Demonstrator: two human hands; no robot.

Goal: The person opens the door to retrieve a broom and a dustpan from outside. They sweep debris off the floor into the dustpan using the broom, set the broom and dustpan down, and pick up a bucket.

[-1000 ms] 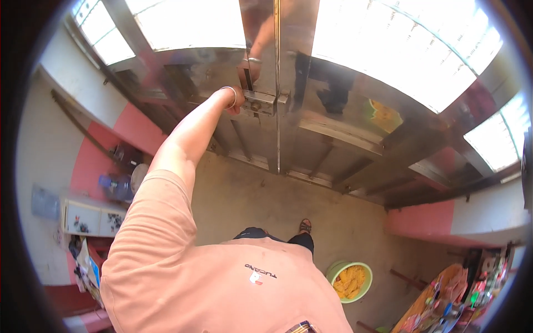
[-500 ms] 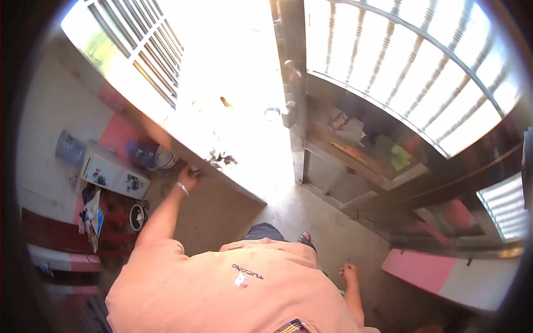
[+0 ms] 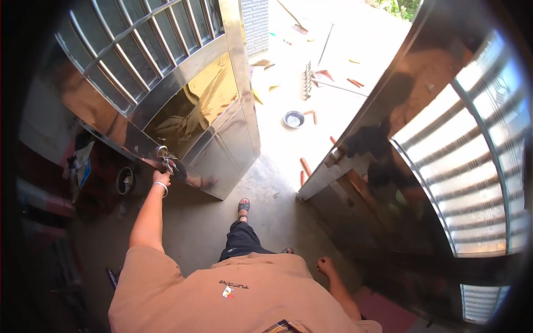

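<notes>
My left hand, a bracelet on its wrist, is closed around the metal handle of the left door leaf. Just above the hand, a round lock sits on the same leaf. The leaf is shiny metal, with upright bars above and a gold panel showing a feather-like pattern. My right hand hangs low beside my body with its fingers curled and nothing visible in them. It is nearest to the right door leaf, which stands apart from the left one, and touches nothing that I can see.
Beyond the gap, a dark basin, a rake, a broom and several reddish-brown pieces lie on bright ground. Behind the left leaf stands a round bin. My sandalled foot is on the concrete floor near the gap.
The left leaf now shows its panelled face, and the gap gives a clearer view outside. My left hand stays at the handle, one foot is further forward, and my right hand remains low.
</notes>
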